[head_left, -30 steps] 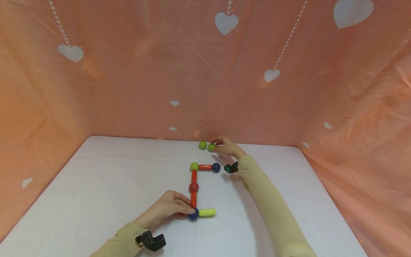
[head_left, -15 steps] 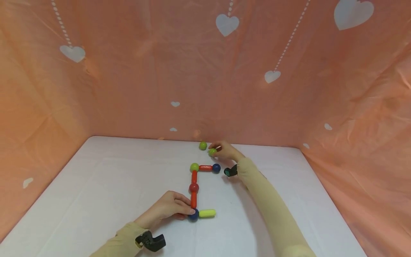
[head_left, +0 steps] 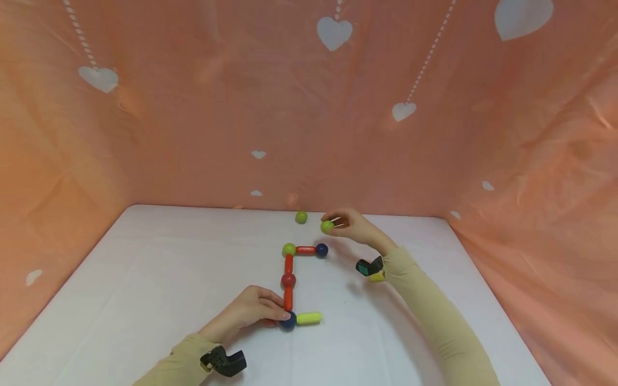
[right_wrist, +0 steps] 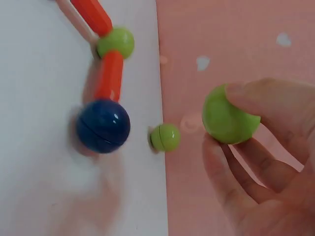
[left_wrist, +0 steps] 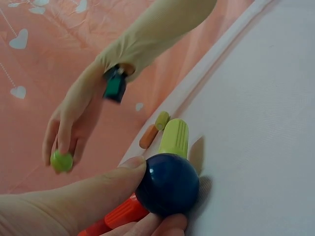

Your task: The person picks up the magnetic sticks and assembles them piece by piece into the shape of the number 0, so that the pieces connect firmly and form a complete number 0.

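My left hand (head_left: 251,311) pinches the near blue ball (head_left: 288,321) between thumb and fingers. A yellow-green rod (head_left: 309,318) sticks out of that ball to the right. From it a line of red rods leads back through a red ball (head_left: 288,280) to a green ball (head_left: 289,249). There it turns right along another red rod (head_left: 306,250), ending in a second blue ball (head_left: 321,250). Behind this end, my right hand (head_left: 357,228) holds a loose green ball (right_wrist: 227,118) in its fingertips, raised above the table in the left wrist view.
Another green ball (head_left: 301,217) lies by the table's back edge, left of my right hand. A short yellow rod (head_left: 377,276) shows beneath the right wrist camera, with an orange-red rod (left_wrist: 148,136) beside it in the left wrist view. Orange cloth (head_left: 309,107) hangs around the white table.
My right hand has picked up the green ball from near the back edge and brought it slightly nearer and to the right. My left hand has stayed on the blue ball.
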Motion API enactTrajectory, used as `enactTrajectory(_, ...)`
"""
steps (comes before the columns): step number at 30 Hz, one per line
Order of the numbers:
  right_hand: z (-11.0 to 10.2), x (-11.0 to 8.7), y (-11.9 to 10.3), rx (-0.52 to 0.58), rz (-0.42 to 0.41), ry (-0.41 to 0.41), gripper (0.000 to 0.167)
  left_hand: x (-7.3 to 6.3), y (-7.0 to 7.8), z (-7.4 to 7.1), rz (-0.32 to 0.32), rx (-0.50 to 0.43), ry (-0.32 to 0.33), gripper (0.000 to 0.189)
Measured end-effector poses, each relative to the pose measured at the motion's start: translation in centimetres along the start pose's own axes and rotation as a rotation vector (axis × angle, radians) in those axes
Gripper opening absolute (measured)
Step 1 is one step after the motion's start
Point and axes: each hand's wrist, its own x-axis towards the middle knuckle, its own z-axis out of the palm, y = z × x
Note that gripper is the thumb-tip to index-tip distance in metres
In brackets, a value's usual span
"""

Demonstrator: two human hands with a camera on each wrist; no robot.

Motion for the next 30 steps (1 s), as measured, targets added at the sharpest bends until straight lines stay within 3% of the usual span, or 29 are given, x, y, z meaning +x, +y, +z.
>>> enactTrajectory(6,0.9,-4.1,-0.4,0.056,-0.014,-0.089,0.035,0.1,0.0,-0.1,0.008,0.018,0.000,0.039)
enactTrajectory(16,4.7,-9.9,0.2,0.136,0.035,-0.220,0.033,0.2,-0.1,-0.1,0.005,0.055,0.015,0.038)
enactTrajectory(22,7.1,-11.3,0.4,0.156,0.034,-0.267,0.031,0.2,-0.2,-0.2,0.000,0.053,0.015,0.040)
enactTrajectory(30,8.4,-11.8,0.1,0.128,0.005,-0.276,0.031,0.3,-0.3,0.0,0.015,0.057,0.019,0.038)
